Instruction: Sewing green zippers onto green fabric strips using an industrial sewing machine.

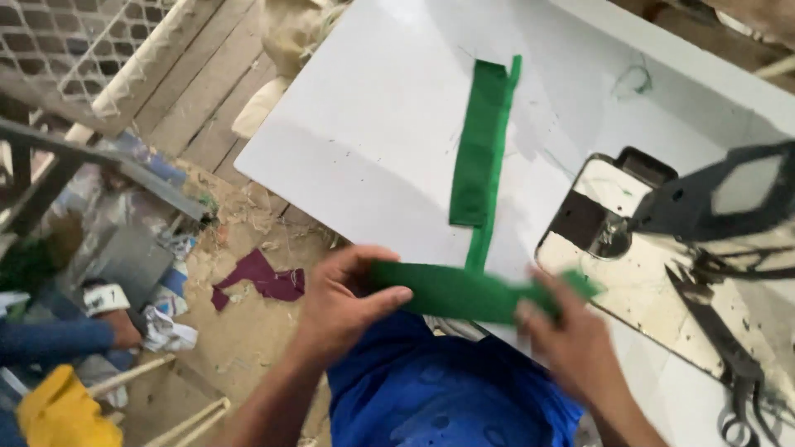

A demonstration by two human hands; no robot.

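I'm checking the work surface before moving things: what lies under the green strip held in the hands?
Under the green strip held by the left hand and right hand show blue clothing and the white table edge. Whatever lies directly beneath the strip is covered.

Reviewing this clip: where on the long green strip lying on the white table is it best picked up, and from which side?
Probably its near end, approached from the person's side: the strip lies flat, running away lengthwise, and that end is nearest both hands.
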